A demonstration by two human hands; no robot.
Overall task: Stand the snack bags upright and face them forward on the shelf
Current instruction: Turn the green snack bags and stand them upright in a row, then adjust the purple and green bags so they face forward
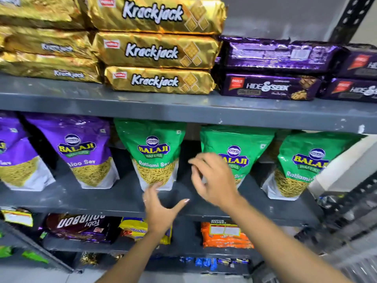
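Several Balaji snack bags stand upright, labels forward, on the grey middle shelf (114, 198). Two purple Aloo Sev bags (81, 152) are at the left. Three green Ratlami Sev bags follow: a left green bag (153, 148), a middle green bag (244, 144) and a right green bag (306, 166). My left hand (159, 209) is open, fingertips touching the bottom edge of the left green bag. My right hand (214, 178) hovers blurred in front of the middle green bag, fingers apart, holding nothing.
Gold Krackjack packs (155, 52) and purple Hide & Seek packs (269, 86) are stacked on the shelf above. Below lie a Bourbon pack (81, 225), a yellow pack (132, 227) and orange packs (224, 235). A perforated metal upright (350, 19) runs at the right.
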